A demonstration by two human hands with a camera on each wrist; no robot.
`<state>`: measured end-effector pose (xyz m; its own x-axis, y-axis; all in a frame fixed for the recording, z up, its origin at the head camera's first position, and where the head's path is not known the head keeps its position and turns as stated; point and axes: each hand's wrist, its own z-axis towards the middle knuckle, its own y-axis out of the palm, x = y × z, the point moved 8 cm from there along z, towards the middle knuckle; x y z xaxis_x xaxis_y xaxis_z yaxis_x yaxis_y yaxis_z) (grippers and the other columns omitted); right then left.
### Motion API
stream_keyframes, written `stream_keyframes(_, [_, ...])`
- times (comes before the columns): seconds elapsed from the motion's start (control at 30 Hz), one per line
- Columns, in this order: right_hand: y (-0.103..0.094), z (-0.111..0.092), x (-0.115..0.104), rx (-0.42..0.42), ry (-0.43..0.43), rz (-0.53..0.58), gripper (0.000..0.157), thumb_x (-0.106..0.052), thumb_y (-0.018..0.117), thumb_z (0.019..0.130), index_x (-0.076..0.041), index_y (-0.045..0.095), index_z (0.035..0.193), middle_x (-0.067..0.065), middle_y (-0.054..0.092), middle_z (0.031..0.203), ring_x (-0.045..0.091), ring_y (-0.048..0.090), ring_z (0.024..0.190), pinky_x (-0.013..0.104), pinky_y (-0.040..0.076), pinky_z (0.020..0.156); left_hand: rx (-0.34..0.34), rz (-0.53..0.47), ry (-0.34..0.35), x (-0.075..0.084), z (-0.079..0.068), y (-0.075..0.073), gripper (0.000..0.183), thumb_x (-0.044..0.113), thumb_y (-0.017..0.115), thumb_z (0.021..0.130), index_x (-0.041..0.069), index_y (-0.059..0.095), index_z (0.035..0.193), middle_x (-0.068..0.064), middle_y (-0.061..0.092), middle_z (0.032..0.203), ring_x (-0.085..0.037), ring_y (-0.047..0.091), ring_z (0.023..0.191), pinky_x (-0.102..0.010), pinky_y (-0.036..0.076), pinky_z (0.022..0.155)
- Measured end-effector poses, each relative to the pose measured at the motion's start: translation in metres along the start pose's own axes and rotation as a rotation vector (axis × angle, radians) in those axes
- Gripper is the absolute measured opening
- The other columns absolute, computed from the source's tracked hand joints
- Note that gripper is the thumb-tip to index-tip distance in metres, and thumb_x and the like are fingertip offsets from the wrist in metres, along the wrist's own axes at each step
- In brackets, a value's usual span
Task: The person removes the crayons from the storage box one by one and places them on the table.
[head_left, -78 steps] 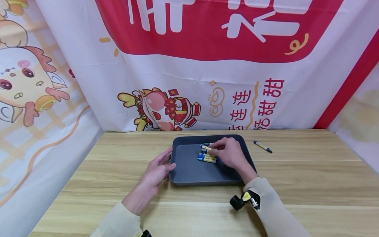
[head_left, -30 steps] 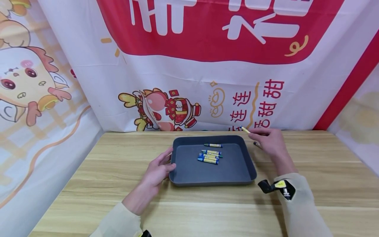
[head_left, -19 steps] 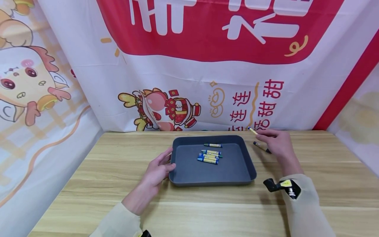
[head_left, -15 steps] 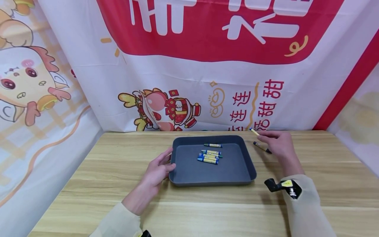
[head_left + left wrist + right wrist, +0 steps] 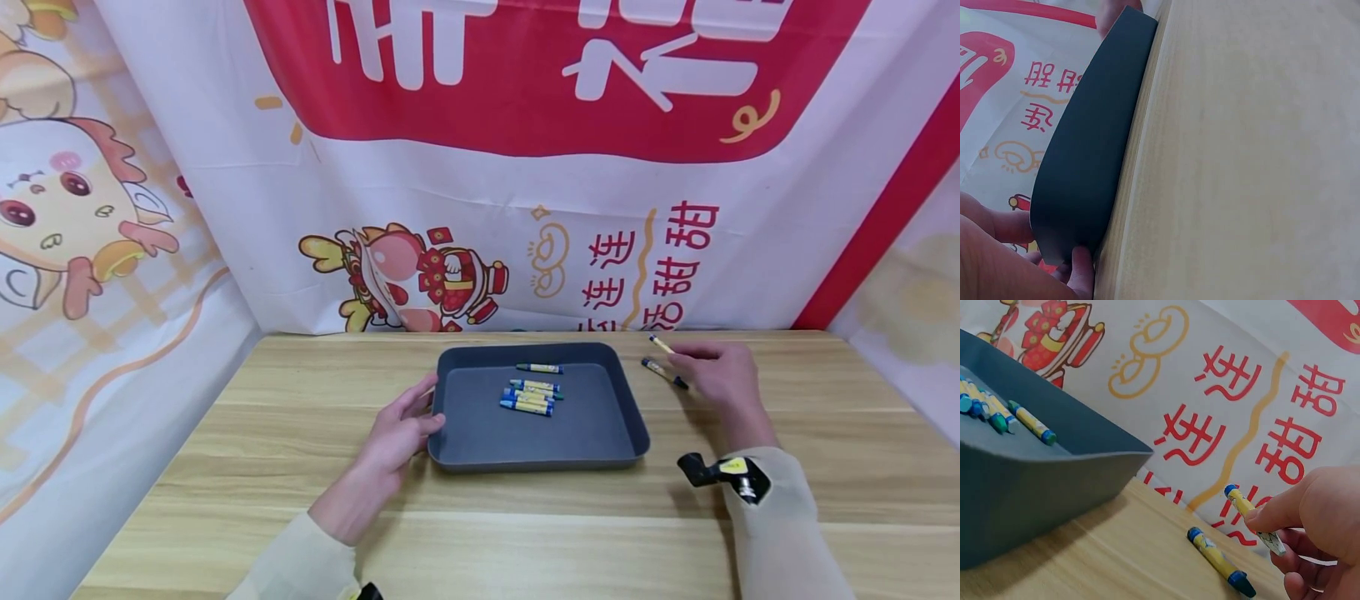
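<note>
My right hand (image 5: pixel 723 379) pinches a yellow-wrapped crayon (image 5: pixel 1242 501) with blue bands between thumb and fingers, to the right of the tray. Its pale tip points down in the right wrist view, close over the table. Just beside it lies a second crayon (image 5: pixel 664 372) with a dark blue tip, flat on the wood. My left hand (image 5: pixel 397 429) grips the left side of the dark grey tray (image 5: pixel 480 450), thumb and fingers around its wall. Inside the tray several crayons (image 5: pixel 528 407) with blue and green ends form a cluster, and one dark green crayon (image 5: pixel 540 367) lies apart behind them.
The wooden table (image 5: pixel 480 542) runs back to a white and red printed cloth (image 5: pixel 420 192) that hangs upright along its far edge. Another printed cloth (image 5: pixel 97 275) hangs at the left. The tray's raised walls stand between its crayons and the right hand.
My right hand has lifted a crayon out of the tray and carried it right, past the tray's wall, then lowered it beside the crayon on the table. The left hand stays at the tray.
</note>
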<state>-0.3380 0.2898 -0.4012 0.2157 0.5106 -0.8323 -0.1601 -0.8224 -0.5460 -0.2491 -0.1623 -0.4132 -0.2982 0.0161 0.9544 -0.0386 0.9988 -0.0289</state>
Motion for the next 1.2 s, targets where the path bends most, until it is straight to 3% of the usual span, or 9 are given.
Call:
stream_keyframes(0.3, [-0.005,0.001,0.011,0.041,0.022,-0.004,0.048,-0.035,0.074,0.098,-0.013,0.070,0.141,0.019,0.067,0.143,0.027,0.055,0.127,0.030,0.043,0.088,-0.006,-0.007,0.012,0.001,0.000,0.001,0.066,-0.002,0.058,0.102,0.022,0.045,0.162,-0.017,0.039,0.170,-0.037,0.046,0.152,-0.052,0.045,0.117])
stream_keyframes(0.6, [-0.006,0.005,0.017,0.062,0.001,-0.035,0.046,-0.036,0.075,0.098,-0.011,0.072,0.137,0.022,0.067,0.143,0.031,0.055,0.128,0.030,0.041,0.085,-0.007,0.000,0.011,0.001,0.000,0.000,0.066,-0.001,0.059,0.102,0.022,0.045,0.162,-0.017,0.037,0.172,-0.038,0.043,0.154,-0.054,0.045,0.118])
stream_keyframes(0.97, [0.005,0.005,0.020,-0.044,0.053,-0.101,0.044,-0.035,0.068,0.104,-0.011,0.069,0.140,0.024,0.059,0.149,0.036,0.050,0.124,0.036,0.041,0.085,-0.008,0.000,0.006,0.002,-0.002,0.001,0.066,0.000,0.059,0.103,0.022,0.044,0.163,-0.016,0.036,0.172,-0.038,0.042,0.155,-0.054,0.044,0.119])
stream_keyframes(1.2, [0.006,0.007,0.020,-0.045,0.036,-0.131,0.042,-0.032,0.068,0.104,-0.011,0.069,0.141,0.025,0.059,0.151,0.040,0.049,0.131,0.045,0.043,0.095,-0.010,0.000,0.004,0.001,-0.001,0.001,0.066,0.001,0.059,0.102,0.023,0.044,0.163,-0.016,0.036,0.172,-0.038,0.042,0.155,-0.056,0.043,0.120])
